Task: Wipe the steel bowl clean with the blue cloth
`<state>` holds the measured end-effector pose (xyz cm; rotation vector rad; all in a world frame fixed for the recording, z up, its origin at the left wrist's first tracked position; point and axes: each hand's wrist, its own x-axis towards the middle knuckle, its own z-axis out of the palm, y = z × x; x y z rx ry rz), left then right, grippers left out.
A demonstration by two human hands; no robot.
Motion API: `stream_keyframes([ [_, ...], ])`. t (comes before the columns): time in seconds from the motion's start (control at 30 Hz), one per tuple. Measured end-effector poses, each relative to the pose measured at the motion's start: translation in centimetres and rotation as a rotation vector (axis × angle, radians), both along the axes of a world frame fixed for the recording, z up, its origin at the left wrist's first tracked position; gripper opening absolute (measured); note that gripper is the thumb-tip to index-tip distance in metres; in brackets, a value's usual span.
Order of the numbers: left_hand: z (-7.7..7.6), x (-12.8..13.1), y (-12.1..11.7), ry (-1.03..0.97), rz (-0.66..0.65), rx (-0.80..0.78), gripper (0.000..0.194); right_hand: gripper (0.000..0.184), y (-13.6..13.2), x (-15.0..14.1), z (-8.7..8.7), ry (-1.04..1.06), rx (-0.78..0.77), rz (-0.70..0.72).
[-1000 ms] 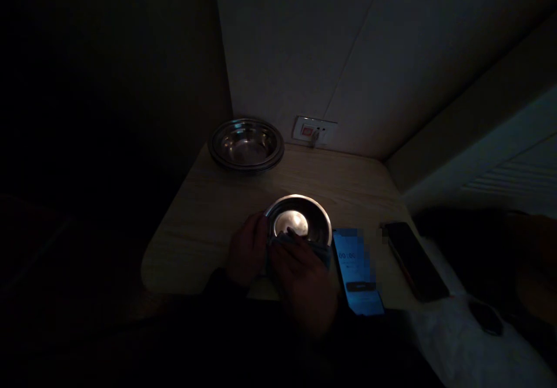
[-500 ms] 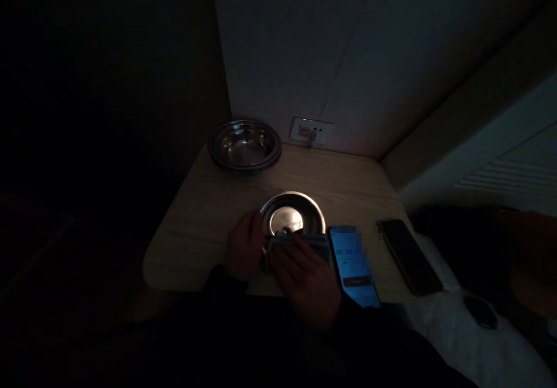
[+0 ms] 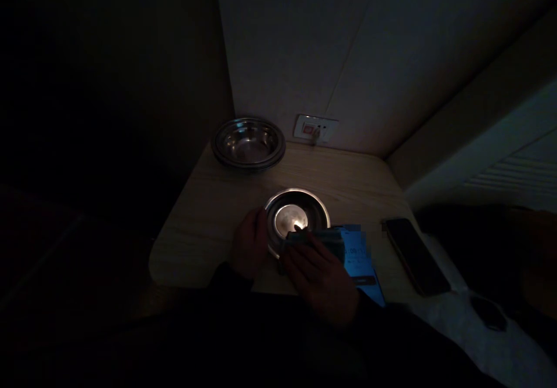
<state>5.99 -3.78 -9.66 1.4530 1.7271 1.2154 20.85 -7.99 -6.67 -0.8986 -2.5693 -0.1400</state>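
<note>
A small round stainless-steel bowl (image 3: pixel 319 207) sits on the wooden tabletop (image 3: pixel 191 237), light shining on its inner bottom. My left hand (image 3: pixel 250 244) is closed at the bowl's left rim, steadying it. In my right hand (image 3: pixel 324 283) is a folded blue-green cloth (image 3: pixel 336 246), pressed over the near right side of the bowl. The fingers lie across the cloth, which hides the bowl's near rim. From my viewpoint the cloth's right end covers a corner of the lit phone (image 3: pixel 369 278).
Several nested metal bowls (image 3: pixel 249 151) stand at the table's back left corner. A wall socket (image 3: pixel 315 129) with a plug is behind. To the right lie a dark phone (image 3: pixel 418 257), white fabric (image 3: pixel 448 333) and a dark oval object (image 3: pixel 488 312). The scene is very dim.
My right hand has shifted right with the cloth, from the bowl's near side toward the phone, uncovering more of the bowl's near left rim. My left hand stays at the rim.
</note>
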Motion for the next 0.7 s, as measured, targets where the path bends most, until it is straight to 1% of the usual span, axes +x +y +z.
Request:
stream_keyframes([
  [0.13, -0.1, 0.0, 0.0, -0.024, -0.012, -0.018, 0.032, 0.025, 0.0, -0.3, -0.1, 0.029, 0.016, 0.013],
  [0.33, -0.2, -0.1, 0.1, -0.031, -0.024, 0.003, 0.032, 0.025, 0.0, 1.3, -0.1, 0.03, -0.022, 0.026],
  [0.43, -0.2, 0.0, 0.1, -0.05, -0.036, 0.003, 0.031, 0.023, 0.0, 1.7, -0.2, 0.037, -0.043, 0.028],
  [0.7, -0.2, 0.0, 0.0, -0.032, -0.047, 0.014, 0.031, 0.025, 0.4, 0.7, -0.4, 0.061, -0.084, 0.057],
])
